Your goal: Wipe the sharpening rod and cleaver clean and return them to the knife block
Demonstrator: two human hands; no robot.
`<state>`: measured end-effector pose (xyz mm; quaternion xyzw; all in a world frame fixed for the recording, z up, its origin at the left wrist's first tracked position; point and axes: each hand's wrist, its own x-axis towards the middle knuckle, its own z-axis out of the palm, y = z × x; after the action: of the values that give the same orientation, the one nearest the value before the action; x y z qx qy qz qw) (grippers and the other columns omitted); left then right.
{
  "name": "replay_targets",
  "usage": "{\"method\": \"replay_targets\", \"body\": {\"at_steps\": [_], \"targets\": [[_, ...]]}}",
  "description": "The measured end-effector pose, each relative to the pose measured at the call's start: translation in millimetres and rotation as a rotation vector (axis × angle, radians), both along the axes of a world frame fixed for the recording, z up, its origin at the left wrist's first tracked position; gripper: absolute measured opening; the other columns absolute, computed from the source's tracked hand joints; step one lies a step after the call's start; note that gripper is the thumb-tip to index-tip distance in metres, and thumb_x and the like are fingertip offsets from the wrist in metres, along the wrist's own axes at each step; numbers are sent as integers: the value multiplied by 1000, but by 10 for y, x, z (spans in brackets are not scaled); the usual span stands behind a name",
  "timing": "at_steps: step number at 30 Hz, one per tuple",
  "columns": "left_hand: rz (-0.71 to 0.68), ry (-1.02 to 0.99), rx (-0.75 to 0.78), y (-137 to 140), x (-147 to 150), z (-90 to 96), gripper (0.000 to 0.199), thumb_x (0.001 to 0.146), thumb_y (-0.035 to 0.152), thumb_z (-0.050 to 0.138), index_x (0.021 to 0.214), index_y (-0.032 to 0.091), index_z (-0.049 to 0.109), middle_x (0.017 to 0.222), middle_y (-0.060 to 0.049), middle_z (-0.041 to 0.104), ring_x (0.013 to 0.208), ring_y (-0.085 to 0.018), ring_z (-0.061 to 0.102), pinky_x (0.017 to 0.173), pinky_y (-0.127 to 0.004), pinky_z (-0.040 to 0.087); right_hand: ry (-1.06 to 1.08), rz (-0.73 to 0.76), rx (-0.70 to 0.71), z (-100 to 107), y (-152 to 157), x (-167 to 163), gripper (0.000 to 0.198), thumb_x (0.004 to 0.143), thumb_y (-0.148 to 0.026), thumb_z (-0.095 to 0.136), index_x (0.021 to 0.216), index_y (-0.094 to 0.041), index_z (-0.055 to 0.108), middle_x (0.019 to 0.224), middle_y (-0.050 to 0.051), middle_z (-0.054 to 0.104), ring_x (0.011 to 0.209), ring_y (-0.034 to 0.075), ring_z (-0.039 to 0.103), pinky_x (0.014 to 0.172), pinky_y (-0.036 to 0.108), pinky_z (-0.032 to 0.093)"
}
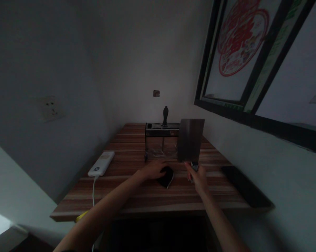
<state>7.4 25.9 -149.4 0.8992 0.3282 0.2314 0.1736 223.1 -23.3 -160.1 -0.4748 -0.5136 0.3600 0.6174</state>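
My right hand [198, 175] is wrapped round the handle of a cleaver [191, 140]. Its broad grey blade stands upright, in front of the right end of a knife rack [162, 133]. In my left hand [154, 169] is a small dark cloth [166, 177] with a thin pale edge, low over the wooden table. The fingers close on it, though the dim light partly hides them. A black-handled knife [165, 115] stands in a slot of the rack, its blade showing through the clear front.
A white power bank [101, 163] lies on the table [131, 147] at the left, with a white cable [93, 190] running off the front edge. A long black object [246, 185], perhaps a phone, lies at the right. Walls and a framed window [226, 103] border the table.
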Motion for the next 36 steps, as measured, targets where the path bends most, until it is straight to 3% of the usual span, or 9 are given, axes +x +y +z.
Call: {"method": "replay_targets", "body": {"at_steps": [4, 9, 16, 28, 36], "targets": [[102, 51, -25, -13, -169, -3, 41, 66, 25, 66, 106, 18, 61, 112, -11, 62, 106, -28, 55, 93, -38, 40, -41, 88, -54, 18, -22, -58, 44, 73, -52, 61, 51, -20, 42, 34, -6, 38, 30, 7, 35, 33, 21, 28], [177, 60, -323, -26, -375, 46, 29, 64, 26, 66, 91, 16, 62, 86, -5, 67, 77, -20, 61, 68, -28, 46, -12, 160, -131, 72, 57, -200, 41, 65, -53, 66, 55, -19, 45, 35, -7, 41, 29, 7, 36, 31, 19, 27], [129, -195, -524, -70, -553, 36, 30, 68, 34, 66, 90, 15, 58, 86, -3, 62, 81, -17, 57, 69, -26, 43, -77, 196, -126, -38, 297, -313, 41, 68, -51, 62, 50, -19, 45, 35, -6, 42, 30, 7, 37, 31, 19, 27], [179, -324, -503, -12, -559, -129, 33, 70, 39, 66, 90, 16, 55, 90, -3, 60, 85, -17, 56, 76, -28, 44, -104, 213, -141, -147, 340, -452, 35, 68, -52, 62, 64, -19, 51, 37, -7, 43, 30, 8, 38, 31, 19, 27], [154, -337, -561, -49, -555, -82, 31, 71, 36, 66, 92, 16, 57, 96, -5, 63, 93, -19, 58, 81, -30, 45, -91, 215, -128, -162, 354, -432, 41, 69, -53, 61, 50, -20, 45, 34, -6, 41, 30, 7, 38, 32, 19, 27]]}}
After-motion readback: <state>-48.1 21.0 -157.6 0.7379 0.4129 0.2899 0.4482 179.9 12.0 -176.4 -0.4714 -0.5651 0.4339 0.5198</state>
